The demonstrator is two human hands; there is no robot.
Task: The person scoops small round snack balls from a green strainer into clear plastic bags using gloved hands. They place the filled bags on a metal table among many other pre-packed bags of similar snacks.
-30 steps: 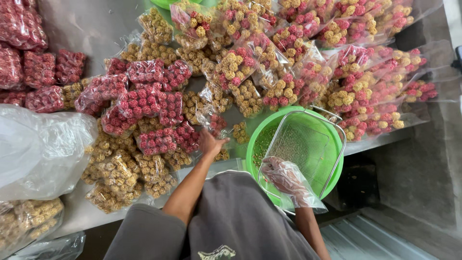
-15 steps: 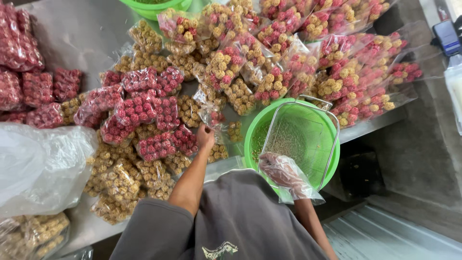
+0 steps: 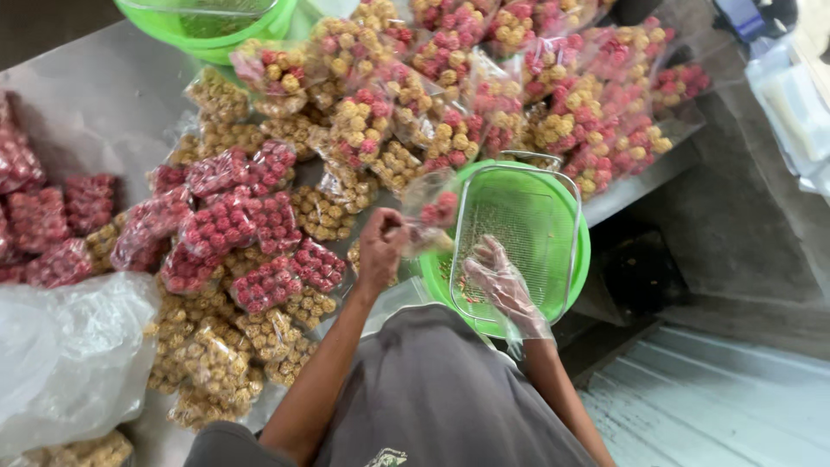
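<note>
Left hand (image 3: 380, 251) grip pinched shut on clear bag (image 3: 430, 212), red balls inside, just left of green basin (image 3: 577, 259). Right hand (image 3: 497, 281), plastic-gloved, fingers apart over the basin.

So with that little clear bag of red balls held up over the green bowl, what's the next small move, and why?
Probably the plastic-gloved right hand lifts from the round green plastic bowl to the small clear plastic bag that the bare left hand pinches. The bag looks only partly filled with red balls, while the packed bags heaped on the metal table look fuller.
</note>
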